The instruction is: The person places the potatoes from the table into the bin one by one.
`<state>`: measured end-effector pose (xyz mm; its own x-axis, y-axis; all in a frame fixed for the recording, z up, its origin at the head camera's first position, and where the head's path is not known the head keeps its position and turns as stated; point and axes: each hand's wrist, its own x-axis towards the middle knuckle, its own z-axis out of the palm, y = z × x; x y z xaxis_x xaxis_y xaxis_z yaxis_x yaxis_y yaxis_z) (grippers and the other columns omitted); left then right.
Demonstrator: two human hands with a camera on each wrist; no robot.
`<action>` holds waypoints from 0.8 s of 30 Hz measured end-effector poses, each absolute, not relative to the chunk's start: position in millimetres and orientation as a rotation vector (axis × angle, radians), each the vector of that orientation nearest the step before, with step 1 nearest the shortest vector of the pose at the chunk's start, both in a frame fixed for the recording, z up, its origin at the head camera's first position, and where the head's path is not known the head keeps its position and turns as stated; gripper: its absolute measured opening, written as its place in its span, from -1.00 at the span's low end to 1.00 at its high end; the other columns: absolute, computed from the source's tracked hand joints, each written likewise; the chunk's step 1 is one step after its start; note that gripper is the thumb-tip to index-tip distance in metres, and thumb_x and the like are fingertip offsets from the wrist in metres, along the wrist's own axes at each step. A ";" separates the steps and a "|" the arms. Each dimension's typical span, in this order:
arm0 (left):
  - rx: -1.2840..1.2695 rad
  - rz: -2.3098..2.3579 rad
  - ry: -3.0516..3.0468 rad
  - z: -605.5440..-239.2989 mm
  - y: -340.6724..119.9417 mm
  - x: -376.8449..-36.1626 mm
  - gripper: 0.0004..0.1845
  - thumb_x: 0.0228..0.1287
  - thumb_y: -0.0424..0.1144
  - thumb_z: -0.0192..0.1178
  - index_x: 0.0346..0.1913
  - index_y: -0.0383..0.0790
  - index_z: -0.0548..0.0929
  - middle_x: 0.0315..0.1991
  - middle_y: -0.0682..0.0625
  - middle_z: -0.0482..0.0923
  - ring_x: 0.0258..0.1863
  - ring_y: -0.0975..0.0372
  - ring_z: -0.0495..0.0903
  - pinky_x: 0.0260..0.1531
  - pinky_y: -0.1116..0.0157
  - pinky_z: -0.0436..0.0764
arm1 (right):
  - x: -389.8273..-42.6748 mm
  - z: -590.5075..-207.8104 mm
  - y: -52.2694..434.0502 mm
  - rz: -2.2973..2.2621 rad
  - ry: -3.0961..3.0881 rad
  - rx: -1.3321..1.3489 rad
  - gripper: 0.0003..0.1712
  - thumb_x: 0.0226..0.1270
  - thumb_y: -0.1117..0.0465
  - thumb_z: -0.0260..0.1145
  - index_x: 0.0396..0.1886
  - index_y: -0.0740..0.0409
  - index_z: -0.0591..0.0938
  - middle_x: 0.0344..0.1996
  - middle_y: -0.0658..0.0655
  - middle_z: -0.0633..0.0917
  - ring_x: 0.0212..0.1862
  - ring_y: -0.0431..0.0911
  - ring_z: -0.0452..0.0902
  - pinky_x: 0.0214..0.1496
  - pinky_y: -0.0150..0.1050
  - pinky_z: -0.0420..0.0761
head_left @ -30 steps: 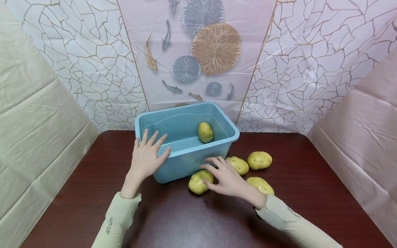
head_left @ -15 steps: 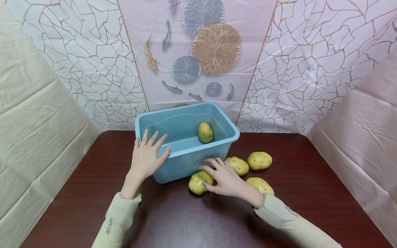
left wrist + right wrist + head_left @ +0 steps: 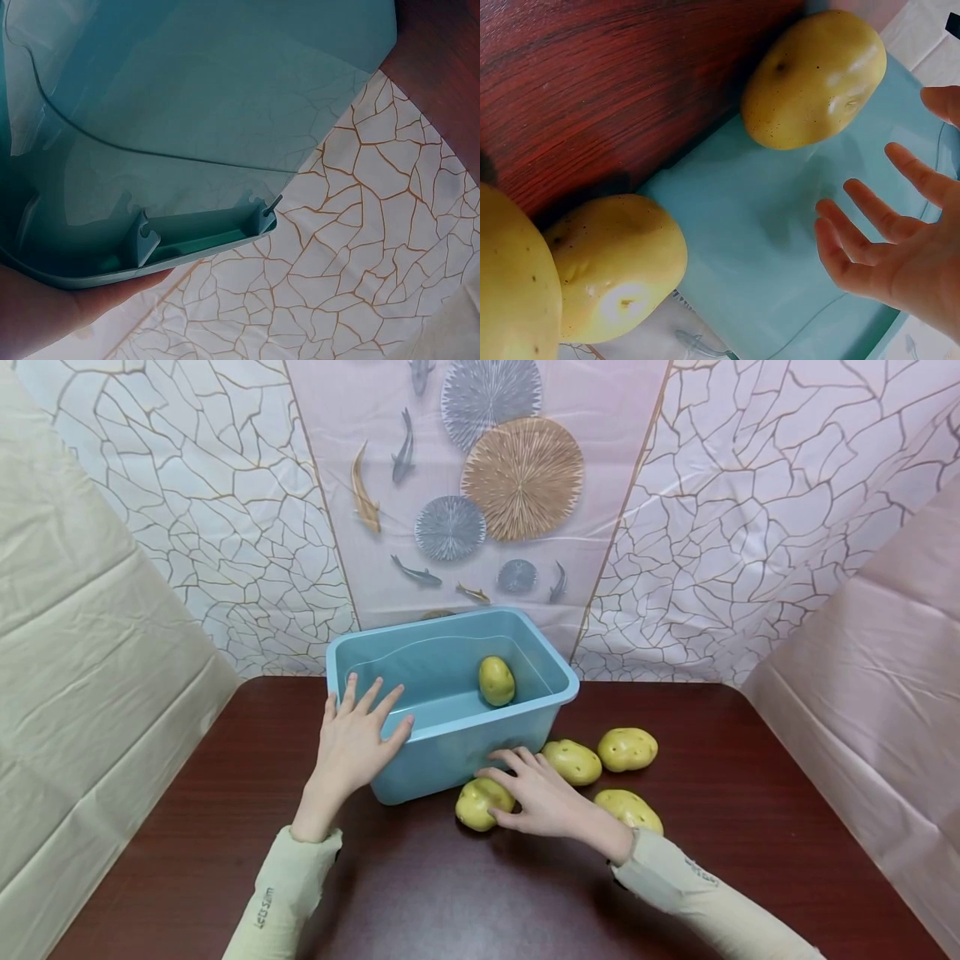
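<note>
A light blue plastic bin (image 3: 442, 764) stands on the table, with one yellow-green potato (image 3: 497, 681) inside. My left hand (image 3: 352, 747) lies spread over the bin's front left rim; in the left wrist view part of that hand (image 3: 45, 311) shows below the rim. My right hand (image 3: 543, 795) hovers palm down beside the potato (image 3: 476, 807) in front of the bin, overlapping its right side in the head view. From the right wrist, the fingers of my right hand (image 3: 900, 232) appear loosely bent, with a visible gap to that potato (image 3: 814, 79).
To the right of the bin lie three more potatoes: one near its front corner (image 3: 573, 762), one farther right (image 3: 628, 749), and one partly behind my right wrist (image 3: 630, 810). A patterned cloth backdrop (image 3: 465, 468) rises behind the dark wooden table (image 3: 450, 893).
My right hand has drifted slightly left and toward me, closer over the front potato. The left hand, bin and potatoes stay where they were.
</note>
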<state>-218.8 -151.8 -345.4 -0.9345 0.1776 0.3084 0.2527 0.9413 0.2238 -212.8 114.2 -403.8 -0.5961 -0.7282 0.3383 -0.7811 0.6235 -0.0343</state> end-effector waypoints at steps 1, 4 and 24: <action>-0.319 -0.378 -2.809 -345.3 -151.8 -218.8 -0.39 0.24 0.23 -0.21 0.32 0.09 0.22 0.36 -0.08 0.10 0.41 -0.06 -0.23 0.28 -0.16 -0.14 | -212.7 -404.1 114.1 0.254 -2.558 1.223 -0.52 0.06 -0.03 0.24 0.03 -0.08 0.50 0.03 0.12 0.47 0.01 0.00 0.36 -0.13 -0.09 0.42; -0.320 -0.377 -2.809 -345.3 -151.7 -218.8 -0.39 0.24 0.23 -0.21 0.32 0.09 0.22 0.36 -0.09 0.10 0.40 -0.07 -0.23 0.28 -0.16 -0.14 | -212.6 -404.8 113.6 0.243 -2.568 1.230 -0.52 0.06 -0.03 0.23 0.03 -0.08 0.50 0.03 0.10 0.47 0.02 -0.01 0.35 -0.14 -0.11 0.41; -0.311 -0.383 -2.810 -345.8 -151.8 -219.2 -0.39 0.24 0.23 -0.21 0.32 0.10 0.22 0.36 -0.08 0.11 0.40 -0.07 -0.22 0.28 -0.15 -0.15 | -212.7 -408.0 108.0 0.180 -2.636 1.285 -0.45 0.05 -0.07 0.23 0.09 -0.10 0.47 0.12 0.08 0.45 0.09 -0.03 0.33 -0.13 -0.14 0.36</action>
